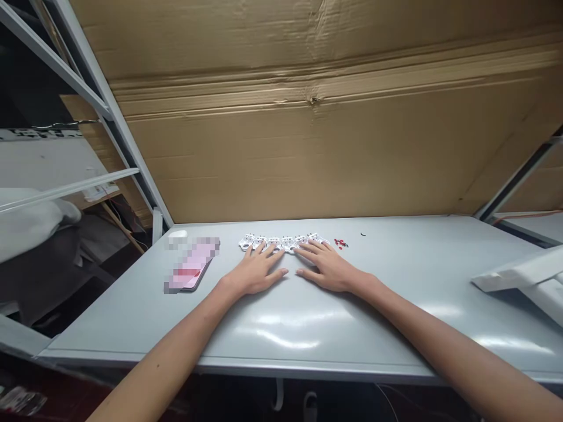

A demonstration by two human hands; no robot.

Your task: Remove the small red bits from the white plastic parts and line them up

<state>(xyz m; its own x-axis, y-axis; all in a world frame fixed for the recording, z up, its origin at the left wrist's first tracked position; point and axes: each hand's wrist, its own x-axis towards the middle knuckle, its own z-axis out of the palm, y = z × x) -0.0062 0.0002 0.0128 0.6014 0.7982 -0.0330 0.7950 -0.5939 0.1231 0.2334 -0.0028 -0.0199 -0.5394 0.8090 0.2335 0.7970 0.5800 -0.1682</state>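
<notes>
My left hand (257, 271) and my right hand (325, 266) lie flat and palm down on the grey table (308, 334), with their fingers spread and nothing held. Their fingertips reach a row of several small white perforated plastic parts (281, 242), and the fingers hide part of it. A small cluster of red pieces (341, 243) sits just beyond my right hand. A tiny black piece (363, 234) lies farther right. To the left of my left hand lies a phone (191, 266) with a blurred pink surface.
A small white oval object (178, 234) sits near the table's far left corner. A large cardboard sheet (308, 146) stands along the far edge. White packaging (523, 281) lies at the right. A pale metal shelf frame (103, 111) rises at the left, beside a pale cloth (30, 225).
</notes>
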